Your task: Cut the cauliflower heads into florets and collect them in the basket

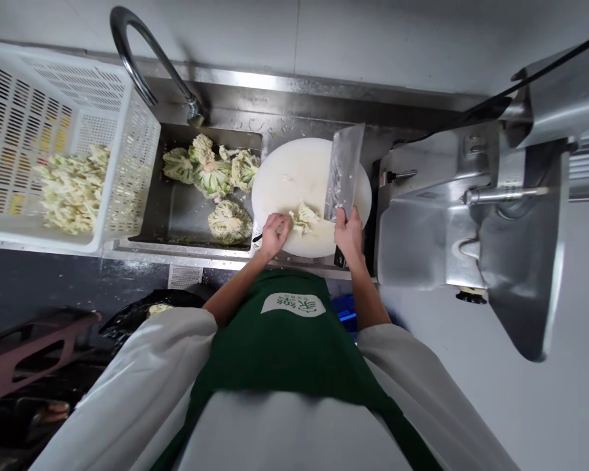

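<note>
Several cauliflower pieces (306, 214) on the board (294, 163) look creamy (and ragged).

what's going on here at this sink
Someone in a green apron holds a cleaver in the right hand over a round white cutting board. The left hand is beside cut cauliflower on it. Larger cauliflower chunks lie in the sink; a white basket holds small pieces.

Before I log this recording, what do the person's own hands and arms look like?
The left hand and right hand are both bare, with no gloves, watch or bracelet visible. The forearms are uncovered too, up to loose, plain whitish sleeves that end near the elbows.
</note>
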`<state>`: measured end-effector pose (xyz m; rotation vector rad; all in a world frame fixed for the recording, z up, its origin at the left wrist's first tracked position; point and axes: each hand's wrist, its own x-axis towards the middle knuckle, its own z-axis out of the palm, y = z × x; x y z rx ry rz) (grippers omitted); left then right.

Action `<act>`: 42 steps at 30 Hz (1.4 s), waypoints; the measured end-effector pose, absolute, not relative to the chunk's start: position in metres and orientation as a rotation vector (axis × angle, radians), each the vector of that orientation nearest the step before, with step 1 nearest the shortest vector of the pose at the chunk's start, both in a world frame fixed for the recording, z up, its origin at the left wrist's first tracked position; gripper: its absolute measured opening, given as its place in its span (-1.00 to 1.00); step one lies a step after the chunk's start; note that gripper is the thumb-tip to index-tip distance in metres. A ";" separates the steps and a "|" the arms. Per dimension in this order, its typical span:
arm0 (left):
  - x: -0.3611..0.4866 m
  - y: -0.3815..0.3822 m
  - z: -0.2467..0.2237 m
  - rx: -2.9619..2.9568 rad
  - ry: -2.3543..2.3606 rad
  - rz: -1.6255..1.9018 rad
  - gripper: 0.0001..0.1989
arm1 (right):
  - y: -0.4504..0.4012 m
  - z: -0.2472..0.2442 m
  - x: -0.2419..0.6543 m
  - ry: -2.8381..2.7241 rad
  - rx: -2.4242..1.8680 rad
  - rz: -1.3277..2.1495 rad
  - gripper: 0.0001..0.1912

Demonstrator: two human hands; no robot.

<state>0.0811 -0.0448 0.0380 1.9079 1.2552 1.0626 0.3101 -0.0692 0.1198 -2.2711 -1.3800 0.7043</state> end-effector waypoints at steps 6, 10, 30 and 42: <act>0.122 0.016 0.040 2.188 1.001 0.616 -0.66 | -0.106 0.094 0.334 -1.247 -2.280 0.677 -0.40; 0.133 0.041 0.023 2.057 0.952 0.602 -0.81 | -0.118 0.083 0.335 -1.135 -2.213 0.693 -0.44; 0.133 0.010 0.000 1.786 1.203 1.019 -0.84 | -0.027 0.104 0.276 -1.417 -2.154 0.738 -0.57; 0.134 0.009 -0.006 1.723 1.175 1.096 -0.78 | -0.045 0.081 0.277 -1.370 -2.185 0.816 -0.60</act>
